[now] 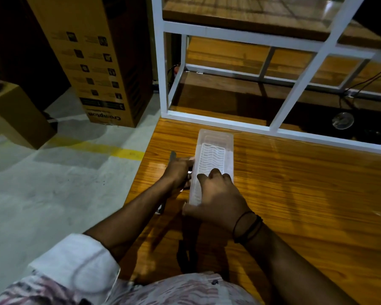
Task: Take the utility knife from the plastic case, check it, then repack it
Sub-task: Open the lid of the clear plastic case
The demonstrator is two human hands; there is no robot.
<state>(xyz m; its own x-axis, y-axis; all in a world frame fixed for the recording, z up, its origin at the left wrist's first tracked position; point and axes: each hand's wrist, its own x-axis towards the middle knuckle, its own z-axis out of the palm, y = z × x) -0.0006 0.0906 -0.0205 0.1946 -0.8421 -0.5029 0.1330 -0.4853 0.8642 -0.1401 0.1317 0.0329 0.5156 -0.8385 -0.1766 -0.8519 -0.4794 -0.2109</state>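
Right hand (218,201) on plastic case (213,155), knife (173,155) seemingly left.

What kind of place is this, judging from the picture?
Probably a storeroom or workshop: a bare concrete floor with a yellow line, large cardboard boxes standing on it, and a wooden worktable.

This looks like a storeroom or workshop, not a home. The grey concrete floor (42,183) has a yellow painted line (101,148) across it, like in a warehouse. A tall brown cardboard box (97,62) with printed pictures stands on the floor, and a smaller brown cardboard box (18,119) sits near it. A brown wooden worktop (306,183) carries a white metal frame rack (306,69) with wooden shelves
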